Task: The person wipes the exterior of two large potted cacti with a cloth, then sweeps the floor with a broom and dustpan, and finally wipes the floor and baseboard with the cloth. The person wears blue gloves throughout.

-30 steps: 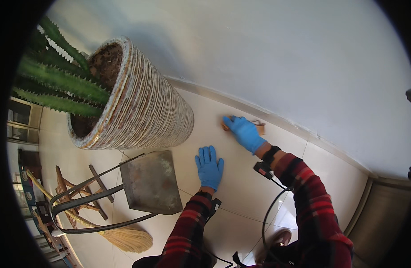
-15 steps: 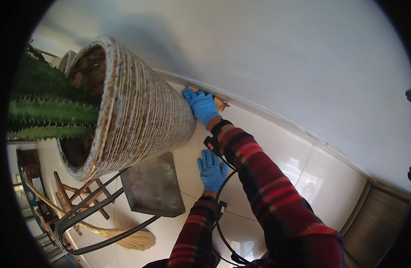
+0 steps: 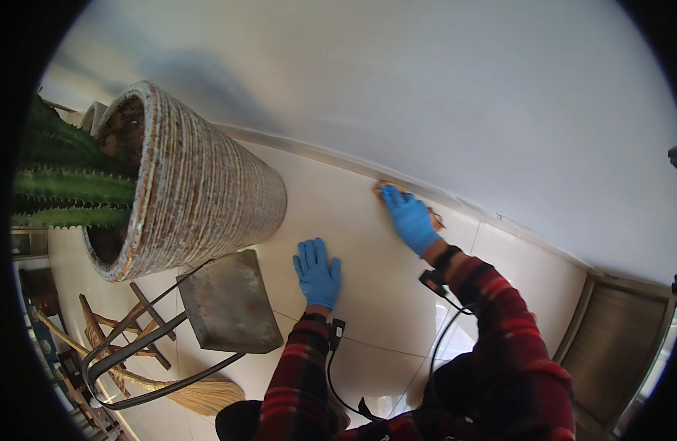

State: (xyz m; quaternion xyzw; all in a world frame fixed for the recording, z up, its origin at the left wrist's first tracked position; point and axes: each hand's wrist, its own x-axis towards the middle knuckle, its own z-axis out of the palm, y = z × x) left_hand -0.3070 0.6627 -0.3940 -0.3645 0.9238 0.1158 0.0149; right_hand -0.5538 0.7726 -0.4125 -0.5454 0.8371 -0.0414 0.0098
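My right hand [image 3: 412, 220], in a blue glove, presses an orange-brown cloth [image 3: 435, 218] against the foot of the wall, where the skirting strip [image 3: 331, 157] meets the floor. Most of the cloth is hidden under the palm and fingers. My left hand [image 3: 318, 278], gloved in the same blue, rests flat on the pale tiled floor [image 3: 375, 309] with its fingers spread and holds nothing. To its left stands a tall ribbed plant pot [image 3: 206, 191] with a green cactus [image 3: 73, 187] in it.
Near the pot is a grey metal dustpan-like box [image 3: 232, 305] with a long dark handle. Beyond it lie a straw broom [image 3: 206, 395] and a wooden folding stand [image 3: 125, 323]. A brown framed panel [image 3: 614, 345] leans at the right. Cables hang from both my wrists.
My right hand has slid right along the skirting with the cloth, away from the pot. My left hand has shifted a little left on the floor, and the view has moved slightly right.
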